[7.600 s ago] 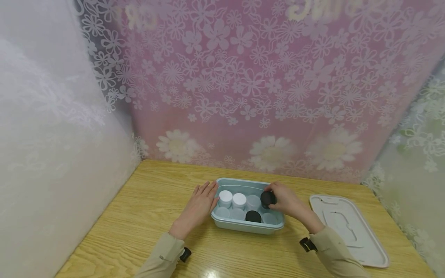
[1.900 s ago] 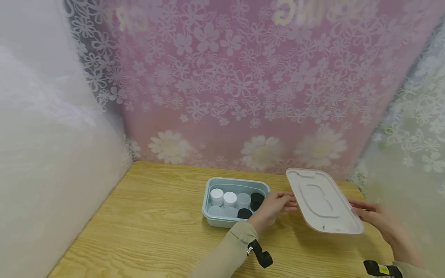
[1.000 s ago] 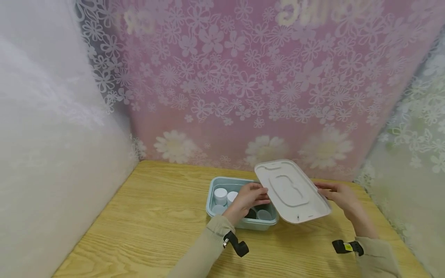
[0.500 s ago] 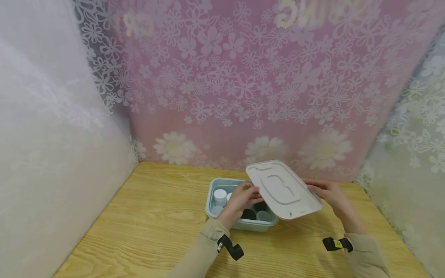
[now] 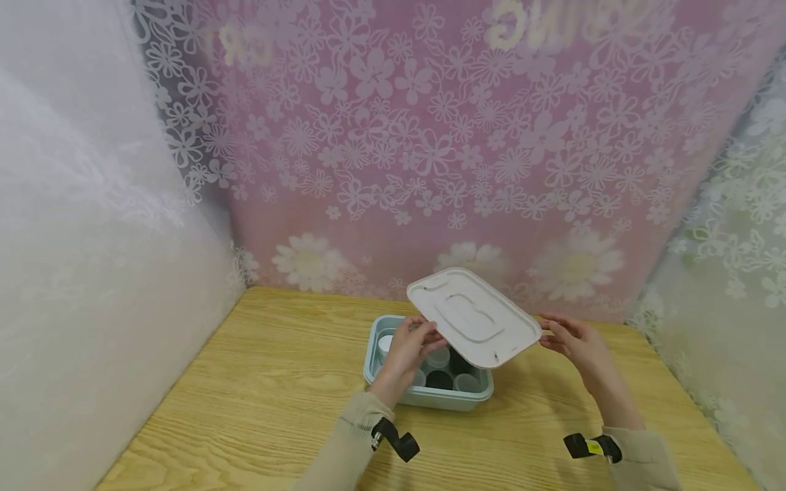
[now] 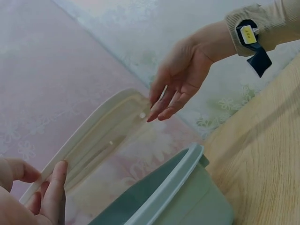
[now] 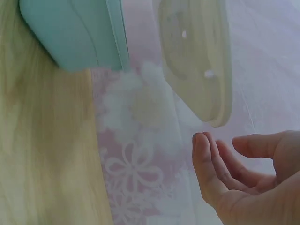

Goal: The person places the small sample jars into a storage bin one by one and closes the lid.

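Smooth white rounded lid [image 5: 473, 318] pinched by left hand [image 5: 406, 348], right hand [image 5: 574, 339] seemingly released, teal tub [image 5: 424, 397] below.

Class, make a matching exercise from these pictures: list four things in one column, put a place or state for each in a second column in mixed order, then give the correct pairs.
Things
1. lid
2. box
3. left hand
4. right hand

Places or states
A. stands on the wooden table, with small jars inside
B. open, fingers straight, beside the lid's right edge
C. held tilted in the air above the box
D. grips the lid's left edge, over the box

Pairs: 1-C, 2-A, 3-D, 4-B
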`<move>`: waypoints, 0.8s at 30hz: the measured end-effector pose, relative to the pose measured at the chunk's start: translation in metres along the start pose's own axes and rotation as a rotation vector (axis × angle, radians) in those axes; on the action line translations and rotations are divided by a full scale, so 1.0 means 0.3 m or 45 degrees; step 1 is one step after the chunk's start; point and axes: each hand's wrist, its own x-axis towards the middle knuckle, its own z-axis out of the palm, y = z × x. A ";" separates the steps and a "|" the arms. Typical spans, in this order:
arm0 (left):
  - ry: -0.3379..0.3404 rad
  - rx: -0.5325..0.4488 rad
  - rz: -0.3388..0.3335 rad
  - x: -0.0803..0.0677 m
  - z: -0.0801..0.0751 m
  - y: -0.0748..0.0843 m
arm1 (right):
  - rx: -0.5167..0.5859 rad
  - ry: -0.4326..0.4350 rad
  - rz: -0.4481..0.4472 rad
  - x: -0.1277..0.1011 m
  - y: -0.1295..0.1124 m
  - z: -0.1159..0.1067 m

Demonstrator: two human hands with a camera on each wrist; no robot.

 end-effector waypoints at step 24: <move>0.105 -0.050 0.204 -0.054 0.023 -0.041 | 0.769 -0.004 0.263 0.000 0.007 0.188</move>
